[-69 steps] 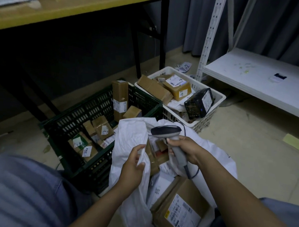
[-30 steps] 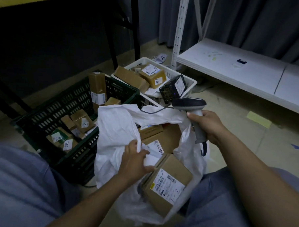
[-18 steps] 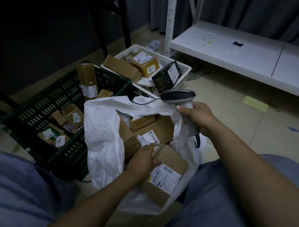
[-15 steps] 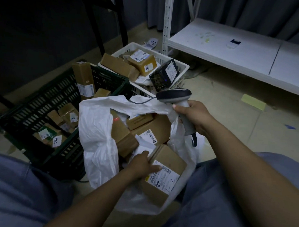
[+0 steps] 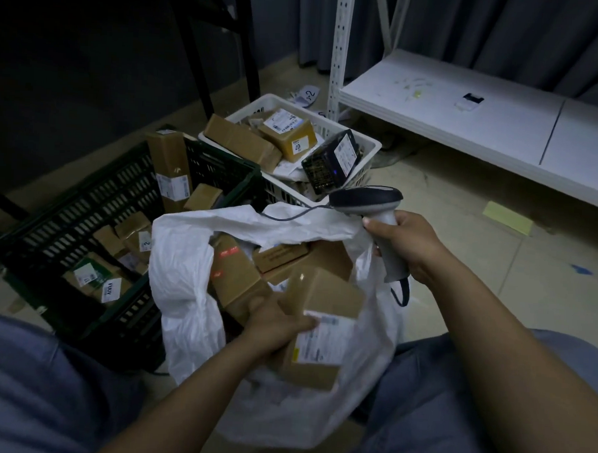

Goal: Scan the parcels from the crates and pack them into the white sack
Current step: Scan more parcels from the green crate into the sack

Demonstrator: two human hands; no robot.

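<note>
Your left grip [image 5: 280, 319] has let go of the rim and dropped inside the white sack [image 5: 186, 272]. It now clasps the labelled parcel [image 5: 325, 292] by its near-left edge, with fingers curled over a corner of the label. Half a second ago that parcel lay flat with its label up; now it is tipped and turned (it is blurred, so probably mid-shift). Your right grip [image 5: 406, 244] stays clenched round the handle of the scanner [image 5: 367, 198], just beyond the left grip and to its right. The sack's far rim touches its thumb, but I cannot tell whether it also pinches the rim. To my eye you are bedding this parcel down among the others to make room, not scanning. Parcels are still waiting in the green crate [image 5: 86, 200], off to the left of your left grip, and in the white crate [image 5: 371, 145] just beyond the scanner, so plenty of the task is left.
</note>
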